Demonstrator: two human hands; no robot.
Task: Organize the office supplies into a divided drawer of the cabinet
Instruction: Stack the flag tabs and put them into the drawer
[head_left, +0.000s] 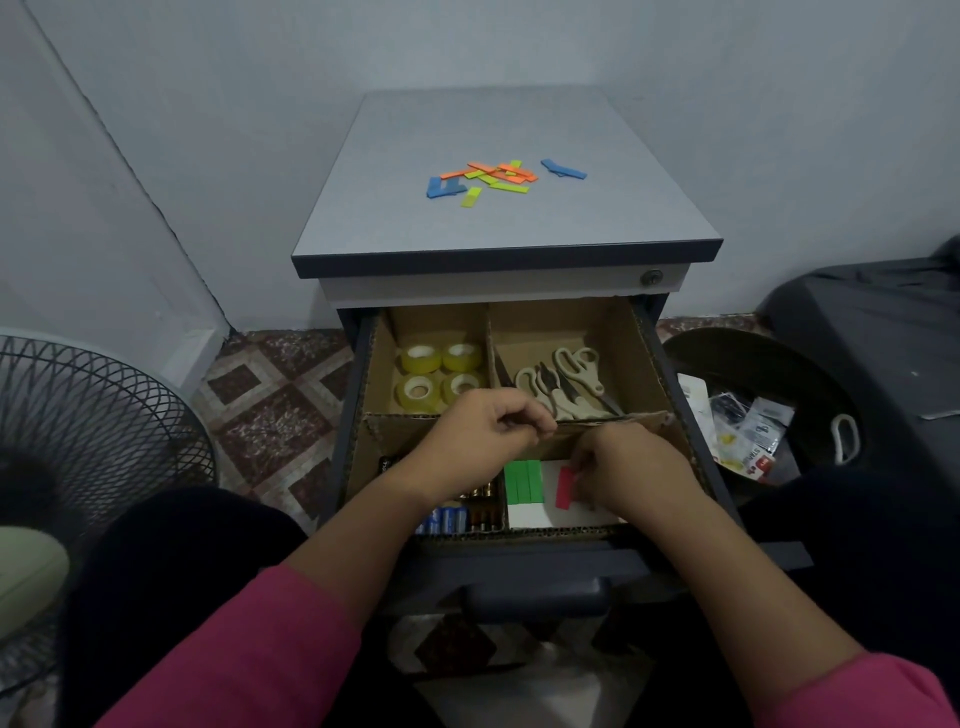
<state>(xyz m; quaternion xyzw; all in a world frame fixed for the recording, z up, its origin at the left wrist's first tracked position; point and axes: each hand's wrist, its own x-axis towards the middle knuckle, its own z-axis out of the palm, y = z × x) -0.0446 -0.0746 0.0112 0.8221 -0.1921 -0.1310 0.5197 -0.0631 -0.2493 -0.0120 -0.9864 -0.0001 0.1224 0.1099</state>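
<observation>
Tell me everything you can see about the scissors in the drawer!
The scissors lie flat in a loose pile in the drawer's far right cardboard compartment. There look to be about three pairs, with beige, plastic-looking loop handles and dark blades, overlapping one another. They rest on the cardboard floor near the front divider. Neither hand touches them.
</observation>
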